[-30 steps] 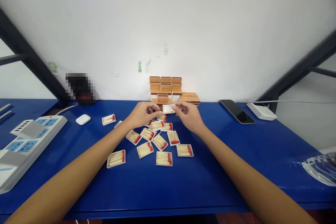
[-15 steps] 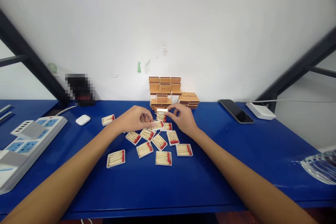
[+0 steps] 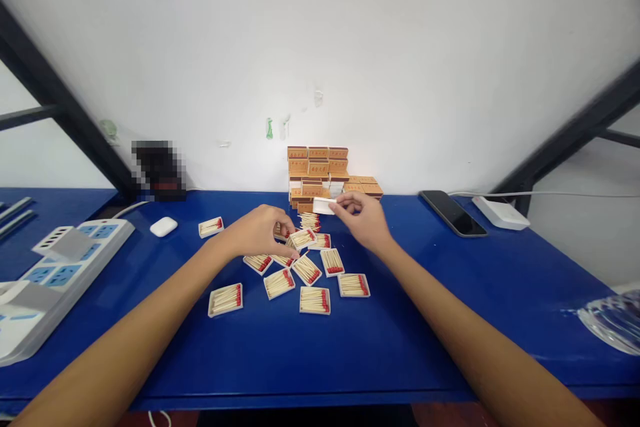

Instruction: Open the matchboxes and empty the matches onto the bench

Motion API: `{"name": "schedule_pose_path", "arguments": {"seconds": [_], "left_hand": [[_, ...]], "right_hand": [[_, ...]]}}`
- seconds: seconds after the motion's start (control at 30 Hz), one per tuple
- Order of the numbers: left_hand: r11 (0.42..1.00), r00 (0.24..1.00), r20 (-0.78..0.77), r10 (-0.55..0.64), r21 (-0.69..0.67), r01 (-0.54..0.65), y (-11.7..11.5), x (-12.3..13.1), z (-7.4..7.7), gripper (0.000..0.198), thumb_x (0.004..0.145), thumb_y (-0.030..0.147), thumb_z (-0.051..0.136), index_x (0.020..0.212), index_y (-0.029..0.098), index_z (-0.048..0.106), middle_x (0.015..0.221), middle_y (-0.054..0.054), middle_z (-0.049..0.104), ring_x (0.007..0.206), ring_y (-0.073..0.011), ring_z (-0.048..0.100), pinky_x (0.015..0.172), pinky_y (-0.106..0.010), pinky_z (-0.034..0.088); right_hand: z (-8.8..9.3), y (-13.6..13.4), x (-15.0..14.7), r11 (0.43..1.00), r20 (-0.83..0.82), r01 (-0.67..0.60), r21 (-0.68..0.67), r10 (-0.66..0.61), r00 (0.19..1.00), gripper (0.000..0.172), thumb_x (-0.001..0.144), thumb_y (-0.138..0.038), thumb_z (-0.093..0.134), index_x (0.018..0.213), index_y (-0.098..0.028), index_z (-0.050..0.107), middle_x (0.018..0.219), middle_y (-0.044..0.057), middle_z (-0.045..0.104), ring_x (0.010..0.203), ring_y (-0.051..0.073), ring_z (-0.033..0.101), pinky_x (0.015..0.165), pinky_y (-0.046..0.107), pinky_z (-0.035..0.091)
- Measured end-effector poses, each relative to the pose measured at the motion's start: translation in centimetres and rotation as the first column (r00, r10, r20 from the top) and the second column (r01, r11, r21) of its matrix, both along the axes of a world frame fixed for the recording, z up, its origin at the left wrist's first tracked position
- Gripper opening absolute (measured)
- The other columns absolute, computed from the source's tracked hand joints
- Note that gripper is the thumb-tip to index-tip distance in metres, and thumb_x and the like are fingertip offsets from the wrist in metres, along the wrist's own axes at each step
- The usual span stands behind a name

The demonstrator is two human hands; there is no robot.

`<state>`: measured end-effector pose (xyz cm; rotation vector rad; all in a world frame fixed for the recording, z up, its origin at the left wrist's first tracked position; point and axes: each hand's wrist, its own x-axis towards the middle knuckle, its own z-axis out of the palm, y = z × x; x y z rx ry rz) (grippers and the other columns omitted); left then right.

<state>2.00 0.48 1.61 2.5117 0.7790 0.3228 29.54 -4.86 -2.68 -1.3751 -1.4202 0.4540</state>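
My right hand [image 3: 363,219] pinches a small white matchbox tray [image 3: 323,205] by its right end, raised in front of the stacked boxes. Over the left side of the match trays is my left hand [image 3: 261,229], its thumb and forefinger apart and nothing seen gripped. Close to those fingertips lies a filled match tray [image 3: 303,239]. A loose heap of red-headed matches [image 3: 309,221] shows below the raised tray. Several more filled trays [image 3: 315,300] are spread across the blue table [image 3: 320,353]. Part of the group is hidden under my left hand.
Orange matchboxes [image 3: 318,167] are stacked against the wall, with a lower block [image 3: 364,185] beside them. A phone [image 3: 453,213] and a white box [image 3: 500,212] lie to the right. On the left are a power strip [image 3: 75,280] and a white earbud case [image 3: 163,226].
My right hand has moved right and slightly up with the white tray, away from the match heap. My left thumb has moved down and parted from the forefinger, off the filled tray.
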Motion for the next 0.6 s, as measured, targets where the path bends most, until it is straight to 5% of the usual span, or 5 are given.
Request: {"name": "schedule_pose_path", "arguments": {"seconds": [0.17,0.27,0.37,0.47,0.6], "left_hand": [[0.999,1.0,-0.008,0.023,0.031,-0.022,-0.8,0.4,-0.2,0.038,0.082,0.057,0.078,0.094,0.02,0.078,0.09,-0.005,0.071,0.076,-0.0182,0.062,0.064,-0.031,0.046],[0.997,0.999,0.003,0.046,0.056,-0.046,-1.2,0.9,-0.3,0.042,0.079,0.06,0.08,0.091,0.02,0.077,0.086,-0.004,0.07,0.075,-0.0187,0.06,0.065,-0.032,0.045],[0.992,0.997,-0.001,0.081,0.1,-0.08,-1.7,1.3,-0.6,0.042,0.08,0.061,0.079,0.085,0.02,0.075,0.084,-0.004,0.068,0.075,-0.0194,0.059,0.063,-0.032,0.042],[0.988,0.996,0.013,0.092,0.125,-0.093,-1.8,1.5,-0.7,0.036,0.083,0.054,0.076,0.088,0.019,0.075,0.085,-0.005,0.068,0.073,-0.0187,0.059,0.062,-0.032,0.043],[0.984,0.992,0.09,0.088,0.15,-0.101,-1.0,0.9,-0.3,0.029,0.082,0.046,0.077,0.093,0.019,0.075,0.087,-0.004,0.07,0.072,-0.0173,0.061,0.064,-0.031,0.045]], "right_hand": [[2.2,-2.1,6.5,0.868,-0.061,-0.094,-0.488,0.073,0.995,0.053,0.065,-0.065,0.087,0.084,-0.017,0.075,0.07,0.003,0.068,0.056,0.012,0.047,0.051,0.027,0.034],[2.6,-2.8,9.3,0.796,0.021,-0.065,-0.601,0.097,0.995,0.049,0.066,-0.064,0.086,0.077,-0.018,0.075,0.068,0.004,0.068,0.056,0.013,0.047,0.052,0.028,0.033],[2.3,-2.4,9.6,0.831,0.217,0.104,-0.546,0.021,0.976,0.039,0.074,-0.057,0.079,0.074,-0.019,0.073,0.072,0.006,0.071,0.064,0.017,0.057,0.059,0.03,0.039],[1.9,-2.0,7.6,0.914,0.403,0.258,-0.313,-0.118,0.907,0.03,0.083,-0.048,0.069,0.08,-0.019,0.074,0.072,0.005,0.069,0.066,0.018,0.058,0.063,0.031,0.04],[1.7,-1.5,3.5,0.98,0.406,0.037,-0.196,0.047,0.913,0.029,0.09,-0.045,0.062,0.085,-0.019,0.075,0.071,0.002,0.067,0.063,0.016,0.053,0.063,0.03,0.039]]}}
